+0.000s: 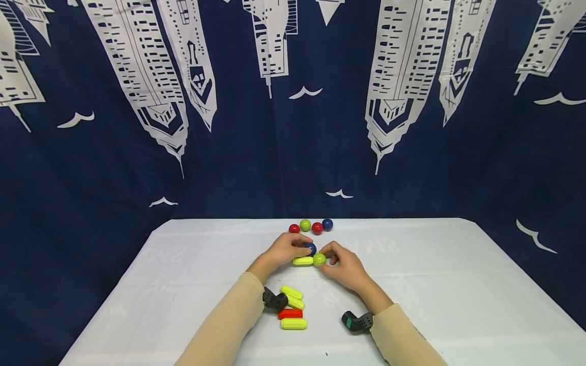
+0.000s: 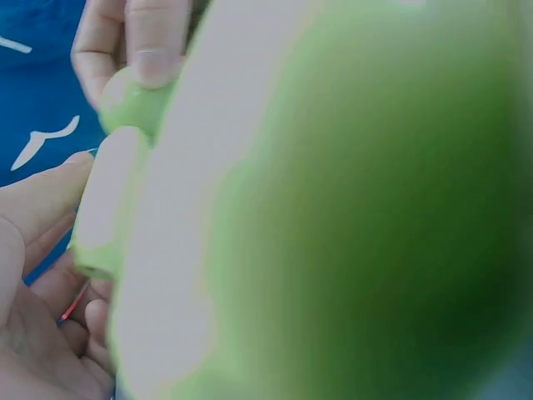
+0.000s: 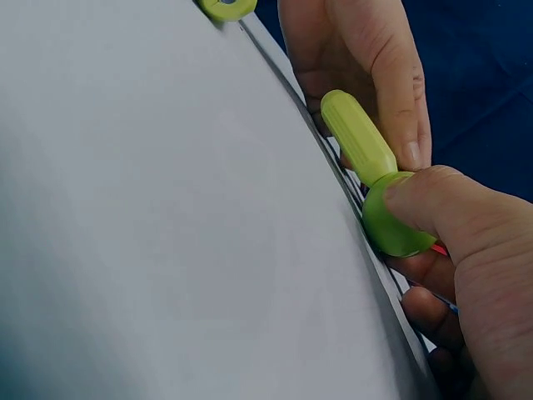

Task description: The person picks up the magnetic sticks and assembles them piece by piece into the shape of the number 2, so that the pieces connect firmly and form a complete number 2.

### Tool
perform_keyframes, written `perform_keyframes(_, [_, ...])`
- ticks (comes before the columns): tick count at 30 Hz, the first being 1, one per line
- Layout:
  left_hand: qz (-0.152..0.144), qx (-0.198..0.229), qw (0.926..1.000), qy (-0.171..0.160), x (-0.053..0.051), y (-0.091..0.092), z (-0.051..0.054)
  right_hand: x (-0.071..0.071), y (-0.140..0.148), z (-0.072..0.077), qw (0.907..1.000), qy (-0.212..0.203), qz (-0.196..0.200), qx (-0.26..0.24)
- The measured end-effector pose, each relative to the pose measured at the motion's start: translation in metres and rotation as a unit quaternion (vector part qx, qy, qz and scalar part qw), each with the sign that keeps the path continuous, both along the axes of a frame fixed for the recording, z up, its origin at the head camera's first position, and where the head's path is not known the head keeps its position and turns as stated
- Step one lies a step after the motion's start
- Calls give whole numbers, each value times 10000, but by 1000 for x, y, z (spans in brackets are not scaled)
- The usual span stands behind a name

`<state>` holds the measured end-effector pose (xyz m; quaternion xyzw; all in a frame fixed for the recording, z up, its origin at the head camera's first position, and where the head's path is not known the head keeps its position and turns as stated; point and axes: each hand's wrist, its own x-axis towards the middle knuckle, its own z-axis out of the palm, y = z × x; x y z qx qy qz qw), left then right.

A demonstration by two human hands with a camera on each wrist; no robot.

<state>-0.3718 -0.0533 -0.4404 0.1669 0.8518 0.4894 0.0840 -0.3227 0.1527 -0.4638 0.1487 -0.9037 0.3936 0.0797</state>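
Observation:
My left hand (image 1: 283,249) holds a blue ball (image 1: 312,248) between thumb and fingers. Just right of it, my right hand (image 1: 346,265) pinches a green ball (image 1: 319,260). A yellow-green bar (image 1: 302,261) lies below the blue ball, its right end against the green ball. The right wrist view shows that bar (image 3: 358,137) meeting the green ball (image 3: 387,221) end-on, under the right thumb. In the left wrist view the right fingers touch the green ball (image 2: 132,104); a blurred green shape (image 2: 375,192) hides most of the scene.
Behind the hands stand two red balls (image 1: 317,228), a green ball (image 1: 305,224) and a dark blue ball (image 1: 327,224). Nearer, beside the left wrist, lie several yellow bars (image 1: 294,324) and a red bar (image 1: 290,314). A white cloth covers the table (image 1: 183,290); a patterned navy curtain (image 1: 274,168) hangs behind.

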Motion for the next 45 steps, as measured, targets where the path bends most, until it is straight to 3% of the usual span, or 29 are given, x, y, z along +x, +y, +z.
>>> perform_keyframes(7, [452,346,9984,-75,4,-9,-4,1,1,-1,10000,-28,-18,-41])
perform_keyframes(17, [1220,422,9910,342,27,-30,-5,3,3,0,9998,-133,-127,-83])
perform_keyframes(23, [1240,39,9902,644,46,-46,-14,3,1,-6,9998,-134,-137,-98])
perform_keyframes(28, [1207,286,9905,592,58,-56,-26,1,-3,-10,9998,-122,-102,-118])
perform_keyframes(36, [986,205,9910,881,60,-58,-29,0,-5,-5,9999,-91,-71,-72])
perform_keyframes(45, [961,41,9890,1124,57,-54,-29,-2,-1,-2,9997,-153,-165,-18])
